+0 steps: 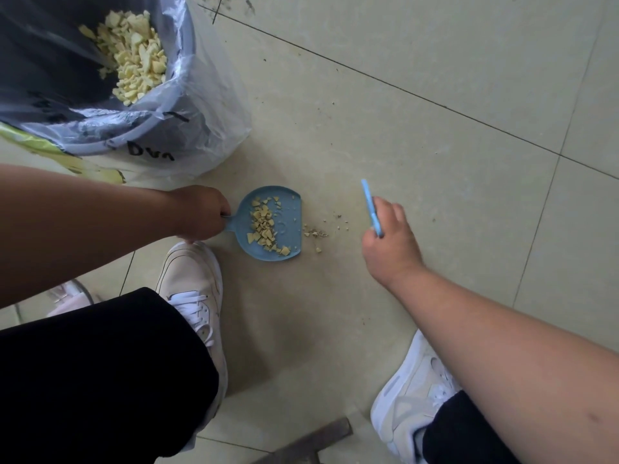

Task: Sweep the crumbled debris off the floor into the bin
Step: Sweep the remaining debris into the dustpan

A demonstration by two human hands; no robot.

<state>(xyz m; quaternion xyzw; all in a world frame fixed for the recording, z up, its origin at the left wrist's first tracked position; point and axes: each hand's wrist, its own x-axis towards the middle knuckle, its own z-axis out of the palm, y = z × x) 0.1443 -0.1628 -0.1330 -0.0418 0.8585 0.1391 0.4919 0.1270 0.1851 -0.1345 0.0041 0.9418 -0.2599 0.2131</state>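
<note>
On the tiled floor (402,135), a person crouches over a small blue dustpan (284,226) and a scatter of debris.

Left hand (201,212) is closed around the dustpan's handle, hiding most of it; pale yellow crumbs (264,226) lie in the pan, with finer bits (316,233) just past its lip at 3 o'clock. Right hand (390,236) grips a thin blue brush (371,205) seen edge-on, its bristles not discernible. At 10 o'clock, the lined bin (181,105), cut off by the frame, holds more crumbs.
</note>
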